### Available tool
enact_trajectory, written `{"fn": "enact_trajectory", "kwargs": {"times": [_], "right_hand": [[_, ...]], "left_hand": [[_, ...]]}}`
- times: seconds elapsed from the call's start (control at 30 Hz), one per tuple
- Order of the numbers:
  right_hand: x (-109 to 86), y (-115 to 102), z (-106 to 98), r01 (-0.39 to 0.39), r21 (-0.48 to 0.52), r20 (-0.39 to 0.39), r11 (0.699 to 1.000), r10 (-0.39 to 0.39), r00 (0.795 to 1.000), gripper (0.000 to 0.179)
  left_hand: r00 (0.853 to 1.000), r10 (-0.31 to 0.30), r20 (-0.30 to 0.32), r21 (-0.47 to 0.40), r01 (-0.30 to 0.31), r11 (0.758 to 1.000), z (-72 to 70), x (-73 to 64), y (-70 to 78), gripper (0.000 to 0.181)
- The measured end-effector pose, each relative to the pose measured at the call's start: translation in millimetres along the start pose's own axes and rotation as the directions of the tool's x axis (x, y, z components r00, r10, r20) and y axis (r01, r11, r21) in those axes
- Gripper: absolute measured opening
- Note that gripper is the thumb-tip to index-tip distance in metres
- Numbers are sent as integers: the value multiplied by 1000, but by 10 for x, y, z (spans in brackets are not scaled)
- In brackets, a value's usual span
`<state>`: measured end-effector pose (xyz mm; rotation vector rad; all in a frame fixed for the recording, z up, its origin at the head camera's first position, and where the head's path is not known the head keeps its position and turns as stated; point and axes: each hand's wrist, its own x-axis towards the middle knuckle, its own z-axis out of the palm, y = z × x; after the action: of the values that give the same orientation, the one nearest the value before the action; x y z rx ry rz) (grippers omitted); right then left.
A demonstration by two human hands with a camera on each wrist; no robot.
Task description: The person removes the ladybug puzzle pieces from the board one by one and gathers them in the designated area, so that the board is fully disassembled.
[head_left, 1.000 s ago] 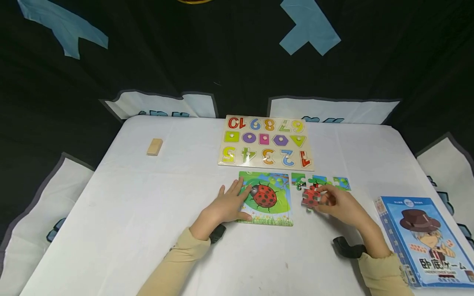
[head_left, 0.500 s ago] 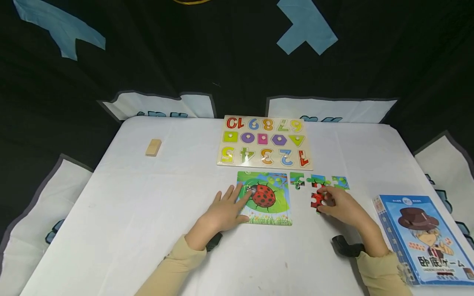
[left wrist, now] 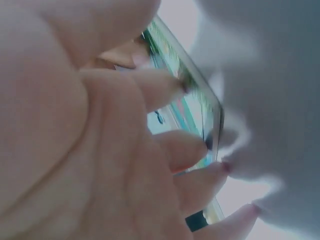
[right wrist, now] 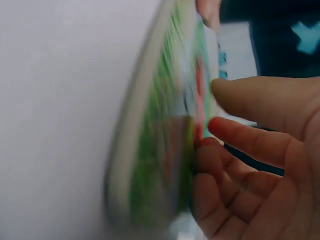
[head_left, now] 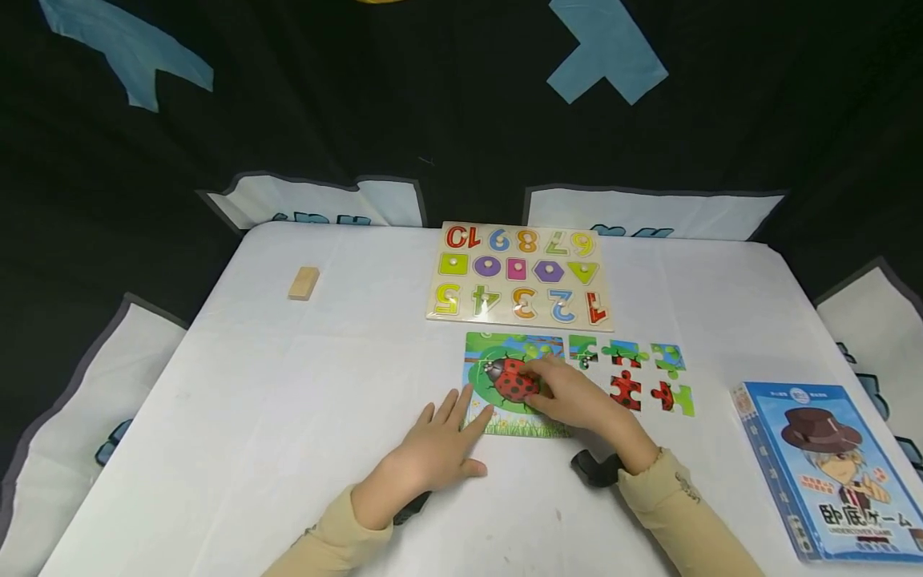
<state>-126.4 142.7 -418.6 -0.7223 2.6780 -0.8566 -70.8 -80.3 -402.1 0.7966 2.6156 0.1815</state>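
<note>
A square ladybug puzzle board (head_left: 483, 349) lies on the white table. My left hand (head_left: 435, 455) is spread flat at its lower left corner; in the left wrist view the fingertips (left wrist: 197, 150) are right at the board's edge. Over the ladybug picture is my right hand (head_left: 570, 394), thumb and index fingertips bent down close to the surface. The right wrist view shows a gap between that thumb (right wrist: 250, 95) and index finger, with nothing held in it. Right of the board are several loose jigsaw pieces, including a red one (head_left: 626, 390) and a red-and-green one (head_left: 681, 399).
A wooden number and shape board (head_left: 433, 312) lies behind the ladybug board. At the far left sits a small wooden block (head_left: 304, 283). A blue game box (head_left: 822, 473) stands at the right. Dark cloth (head_left: 461, 120) hangs beyond the table.
My right hand has let go of the red jigsaw piece among the loose ones and moved left onto the ladybug board. My left hand has slid slightly down toward the board's lower left corner.
</note>
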Motion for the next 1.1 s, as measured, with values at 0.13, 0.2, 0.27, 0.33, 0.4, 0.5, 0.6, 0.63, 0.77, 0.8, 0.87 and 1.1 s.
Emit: {"fn": "enact_trajectory", "kwargs": {"times": [0.13,0.2,0.27,0.33,0.4,0.5,0.6,0.63,0.77,0.8,0.87,1.1], "right_hand": [[130,-104,87,8,-35,24,999,-7,1000,52],[165,-133,111,3,-35,40,999,-2,999,55],[181,-151,122,-2,-32,43,999,4,999,57],[191,-162,128,-8,-20,33,1000,8,999,57],[198,-168,128,-8,4,16,1000,8,1000,55],[215,-176,128,9,47,-5,999,-9,1000,49],[248,-185,134,26,57,-25,998,-24,999,40],[260,-190,137,28,47,-35,999,-27,999,36],[296,-215,144,13,-65,-92,998,-19,996,29],[299,-222,144,8,-97,-108,995,-18,994,28],[300,-234,140,-1,-154,-136,988,-21,991,27],[224,-202,42,-24,-153,-208,988,-8,978,30]], "left_hand": [[1000,0,-22,40,1,999,53,-19,40,77],[1000,-1,-31,60,3,998,80,-17,48,80],[999,1,-39,69,2,998,91,-18,53,82],[999,0,-41,71,3,997,102,-16,56,83],[999,0,-42,63,3,998,110,-13,59,83],[999,-6,-37,65,8,998,118,-7,61,83],[999,-12,-38,69,14,997,126,1,58,84],[999,-13,-38,74,16,997,124,1,58,84],[999,-13,-46,70,16,997,122,2,56,84],[999,-13,-45,73,17,997,122,3,57,84],[999,-14,-46,73,17,997,125,7,55,84],[999,-10,-41,44,12,999,113,0,39,82]]}}
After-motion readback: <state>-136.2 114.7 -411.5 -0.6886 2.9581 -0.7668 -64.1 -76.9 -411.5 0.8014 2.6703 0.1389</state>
